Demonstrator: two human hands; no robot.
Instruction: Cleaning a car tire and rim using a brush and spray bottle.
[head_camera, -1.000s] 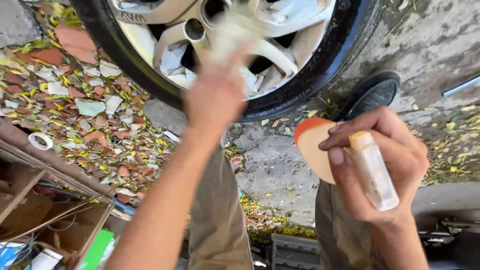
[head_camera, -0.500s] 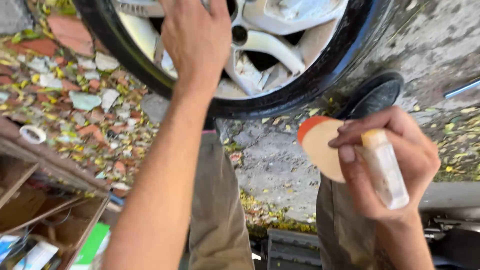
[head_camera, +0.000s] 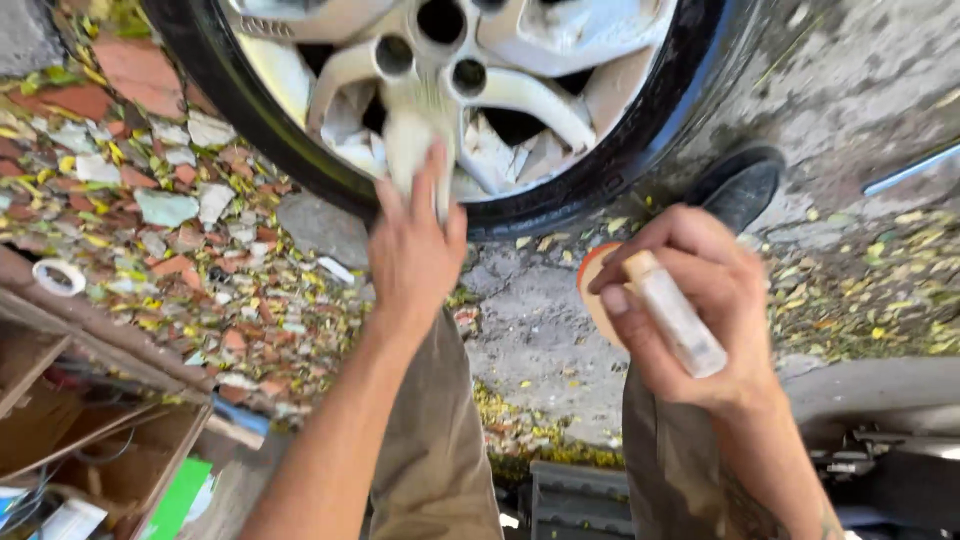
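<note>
The left hand (head_camera: 415, 250) lies flat with fingers stretched on a spoke of the silver alloy car wheel (head_camera: 450, 90) in its black tyre; the right hand (head_camera: 690, 305) is closed around a small pale tube (head_camera: 675, 315) and a round orange-edged pad (head_camera: 598, 295), near the black shoe (head_camera: 740, 190).

We see a small cream bottle (head_camera: 676, 314) in the right hand (head_camera: 700, 310) (its label unreadable). A green-and-white package (head_camera: 180, 497) lies at bottom left.
</note>
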